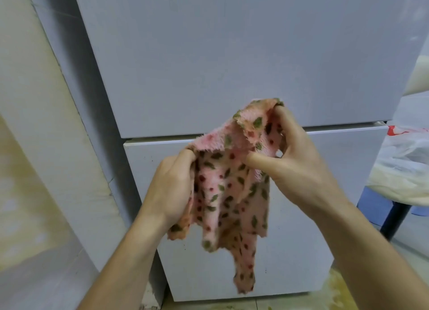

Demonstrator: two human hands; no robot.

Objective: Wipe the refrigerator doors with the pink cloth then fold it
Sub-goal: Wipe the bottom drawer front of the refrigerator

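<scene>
Gripping one upper edge of the fluffy pink cloth (228, 189) with red and green spots, the left hand (173, 186) curls its fingers into the fabric. The cloth hangs crumpled between both hands, before the white two-door refrigerator (209, 66) — the right hand (299, 161) pinches its raised opposite edge. A white plastic bag (404, 161) lies at right.

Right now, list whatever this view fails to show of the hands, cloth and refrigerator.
Head view:
- The left hand: fingertips buried in the pink cloth.
- The cloth's lower tail: motion-blurred.
- The upper door: top cut off by the frame edge.
- The lower door: middle behind cloth and right hand.
- The plastic bag: cut by the right edge.
</scene>
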